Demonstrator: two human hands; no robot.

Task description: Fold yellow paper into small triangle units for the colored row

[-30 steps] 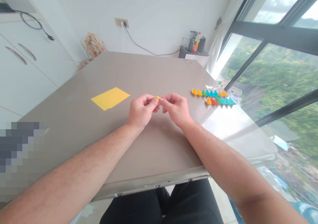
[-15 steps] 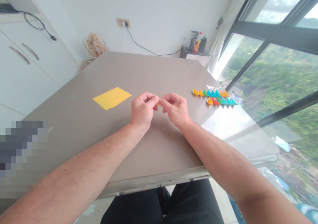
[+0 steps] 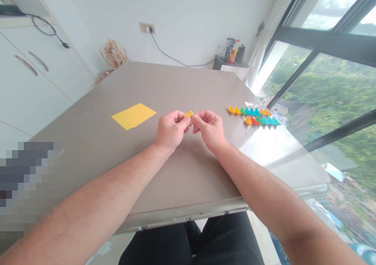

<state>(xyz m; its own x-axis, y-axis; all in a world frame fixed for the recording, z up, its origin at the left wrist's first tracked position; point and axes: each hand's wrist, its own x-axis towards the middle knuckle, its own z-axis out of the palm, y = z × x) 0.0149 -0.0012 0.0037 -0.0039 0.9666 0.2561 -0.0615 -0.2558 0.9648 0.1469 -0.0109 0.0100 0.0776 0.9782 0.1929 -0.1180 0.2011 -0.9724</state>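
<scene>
A small folded yellow paper piece [image 3: 188,114] is pinched between the fingertips of both my hands above the middle of the grey table [image 3: 164,84]. My left hand [image 3: 171,129] grips its left end with fingers curled. My right hand [image 3: 209,128] grips its right end, fingers curled too. A flat yellow paper sheet [image 3: 133,115] lies on the table to the left of my hands. To the right, two rows of several small folded paper triangles [image 3: 255,116], in orange, green, blue and red, stand near the table's right edge.
White cabinets [image 3: 26,80] stand at the left. A wall socket with a black cable [image 3: 147,28] is on the far wall, beside dried grass [image 3: 113,55]. Bottles sit on a small stand [image 3: 232,55] at the back right. Large windows [image 3: 329,84] fill the right side.
The yellow piece shows more now, sticking up a little above my fingertips. Both hands stay nearly where they were, pinching it.
</scene>
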